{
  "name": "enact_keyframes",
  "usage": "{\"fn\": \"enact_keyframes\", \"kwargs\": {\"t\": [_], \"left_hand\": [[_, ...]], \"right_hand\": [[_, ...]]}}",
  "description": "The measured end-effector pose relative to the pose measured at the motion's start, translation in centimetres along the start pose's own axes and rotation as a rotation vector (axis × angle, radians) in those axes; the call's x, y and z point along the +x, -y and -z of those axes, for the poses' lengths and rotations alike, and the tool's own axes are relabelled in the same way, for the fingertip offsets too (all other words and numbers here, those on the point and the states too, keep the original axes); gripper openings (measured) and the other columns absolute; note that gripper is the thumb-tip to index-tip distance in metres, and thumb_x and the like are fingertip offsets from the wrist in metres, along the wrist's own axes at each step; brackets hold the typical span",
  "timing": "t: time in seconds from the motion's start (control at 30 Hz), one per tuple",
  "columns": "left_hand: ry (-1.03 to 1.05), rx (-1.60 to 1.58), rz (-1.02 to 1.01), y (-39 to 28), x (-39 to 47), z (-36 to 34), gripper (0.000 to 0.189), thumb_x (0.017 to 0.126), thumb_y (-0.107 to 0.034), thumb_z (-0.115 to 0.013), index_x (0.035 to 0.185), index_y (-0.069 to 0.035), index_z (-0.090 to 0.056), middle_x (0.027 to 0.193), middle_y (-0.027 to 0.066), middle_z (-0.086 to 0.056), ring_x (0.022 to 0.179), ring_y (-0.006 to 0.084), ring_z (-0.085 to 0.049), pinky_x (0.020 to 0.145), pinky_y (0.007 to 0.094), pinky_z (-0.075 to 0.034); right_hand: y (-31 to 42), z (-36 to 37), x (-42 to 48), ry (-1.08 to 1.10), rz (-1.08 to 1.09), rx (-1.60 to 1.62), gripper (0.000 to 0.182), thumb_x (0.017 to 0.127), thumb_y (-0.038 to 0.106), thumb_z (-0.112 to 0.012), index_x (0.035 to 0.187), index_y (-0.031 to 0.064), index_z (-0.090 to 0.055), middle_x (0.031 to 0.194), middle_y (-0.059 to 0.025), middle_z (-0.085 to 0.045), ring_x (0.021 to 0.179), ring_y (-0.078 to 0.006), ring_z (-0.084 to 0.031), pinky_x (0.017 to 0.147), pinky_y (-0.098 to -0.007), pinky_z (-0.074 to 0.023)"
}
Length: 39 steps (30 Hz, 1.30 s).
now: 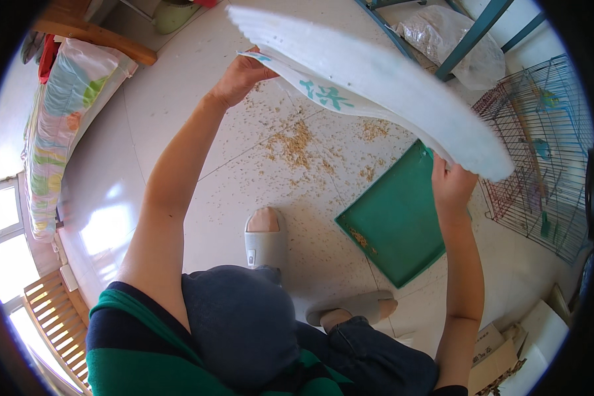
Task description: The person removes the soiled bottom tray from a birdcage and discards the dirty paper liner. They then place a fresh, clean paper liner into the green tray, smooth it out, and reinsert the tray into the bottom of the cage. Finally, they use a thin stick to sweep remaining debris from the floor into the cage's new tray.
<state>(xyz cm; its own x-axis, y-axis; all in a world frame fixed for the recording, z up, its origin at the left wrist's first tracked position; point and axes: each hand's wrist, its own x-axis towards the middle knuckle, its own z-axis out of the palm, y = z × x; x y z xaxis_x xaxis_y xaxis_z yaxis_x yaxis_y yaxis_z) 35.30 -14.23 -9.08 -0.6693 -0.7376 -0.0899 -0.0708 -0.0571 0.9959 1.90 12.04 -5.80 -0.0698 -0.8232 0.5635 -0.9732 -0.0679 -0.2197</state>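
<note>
A white plastic bag point(371, 74) with green printed characters stretches between my two hands, raised above the floor. My left hand point(241, 78) pinches its edge at the upper left. At the other end my right hand point(453, 185) grips the bag near its lower right corner. Below the bag, tan husks or seeds point(297, 143) lie scattered over the pale tiles. A shallow green plastic tray point(401, 213) rests on the floor near my right forearm, with a small heap of the same husks point(359, 237) along its left edge.
A wire bird cage point(539, 148) stands at the right, a filled clear plastic bag point(455, 44) behind it by a blue metal frame point(475, 37). Bedding point(54, 128) hangs at the left. A cardboard box point(495, 361) sits lower right. My slippers point(265, 245) are on the tiles.
</note>
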Motion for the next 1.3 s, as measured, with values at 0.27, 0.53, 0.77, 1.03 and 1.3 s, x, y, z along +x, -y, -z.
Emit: {"fn": "enact_keyframes", "kwargs": {"t": [0.27,0.53,0.77,1.03,1.3], "left_hand": [[0.265,-0.118,-0.300,0.3,0.8,-0.6,0.026,0.078,-0.018,-0.074,0.101,-0.010,-0.063,0.124,0.0112,-0.062,0.136,0.0270,-0.040,0.112,0.0444,-0.035],[0.167,-0.028,-0.125,-0.9,-0.4,-2.8,0.020,0.081,-0.013,-0.071,0.097,-0.009,-0.061,0.118,0.0133,-0.064,0.134,0.0283,-0.042,0.109,0.0436,-0.039],[-0.021,-0.059,0.330,2.1,-0.2,-6.1,0.039,0.085,-0.015,-0.072,0.117,0.002,-0.056,0.115,0.0144,-0.065,0.107,0.0240,-0.062,0.100,0.0371,-0.047],[-0.009,-0.002,0.486,12.1,-4.0,-12.0,0.043,0.087,-0.013,-0.068,0.126,-0.001,-0.055,0.114,0.0132,-0.064,0.102,0.0236,-0.062,0.093,0.0349,-0.049],[0.213,0.869,-0.436,10.8,-3.4,-17.2,0.063,0.089,-0.016,-0.062,0.146,-0.009,-0.035,0.147,0.0103,-0.040,0.134,0.0276,-0.039,0.113,0.0402,-0.032]], "right_hand": [[0.4,-0.9,0.1,0.045,-0.159,0.563,0.016,0.083,-0.006,-0.054,0.097,0.0027,-0.055,0.119,-0.0156,-0.062,0.105,-0.0259,-0.061,0.089,-0.0311,-0.0495],[1.0,-1.2,-1.6,0.049,-0.201,0.575,0.015,0.085,-0.006,-0.052,0.098,0.0009,-0.055,0.112,-0.0129,-0.063,0.104,-0.0221,-0.061,0.090,-0.0300,-0.0483],[-3.1,-0.8,-5.0,0.202,-0.964,1.030,0.026,0.090,0.012,-0.058,0.113,-0.0009,-0.055,0.113,-0.0087,-0.062,0.102,-0.0139,-0.057,0.089,-0.0280,-0.0455],[-3.8,-0.6,-13.4,0.409,-1.160,0.834,0.044,0.088,0.021,-0.064,0.124,-0.0027,-0.054,0.108,-0.0087,-0.064,0.093,-0.0141,-0.059,0.084,-0.0278,-0.0471],[-2.1,-2.2,-18.4,0.589,-1.322,0.854,0.040,0.085,0.025,-0.067,0.115,0.0010,-0.058,0.094,-0.0025,-0.063,0.076,-0.0085,-0.057,0.060,-0.0243,-0.0461]]}}
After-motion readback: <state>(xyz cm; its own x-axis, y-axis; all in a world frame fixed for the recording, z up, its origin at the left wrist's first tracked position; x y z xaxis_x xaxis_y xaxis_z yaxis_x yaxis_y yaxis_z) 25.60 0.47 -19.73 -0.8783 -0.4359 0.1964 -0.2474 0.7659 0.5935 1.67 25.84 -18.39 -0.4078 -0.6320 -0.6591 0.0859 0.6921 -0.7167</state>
